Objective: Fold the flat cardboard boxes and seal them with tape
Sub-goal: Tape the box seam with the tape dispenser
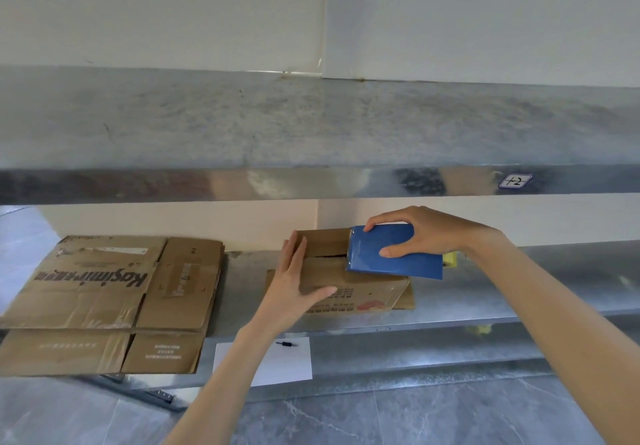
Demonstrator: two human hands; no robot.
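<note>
Currently both hands work at the middle shelf (526,285) of a metal rack. 1 small cardboard box (367,288) sits on this shelf, right of centre, with its top flaps folded down and a dark seam showing between them. Red and black print runs along its near face; too small to read.

Left hand (294,281): fingers straight and together, thumb spread, palm pressing flat on the left part of the box top.

Right hand (424,233): fingers over the far edge and thumb on the near face of a blue tape dispenser (367,254), gripping it. Dispenser lies on the right part of the box top, its front edge over the seam. Faint lettering on the blue casing, not legible. A yellow object (451,259) shows just behind the dispenser; mostly hidden.

Flat cardboard boxes (97,292) are stacked on the same shelf at left, overhanging the front edge. Top sheet reads "Kasimir", upside down from this view, with old tape strips on it.

Upper shelf (311,125): front lip carries a white sticker (515,180), handwritten, looks like "+2".

Lower shelf: 1 white paper sheet (287,366) with a black pen (286,343) lying on it.
</note>
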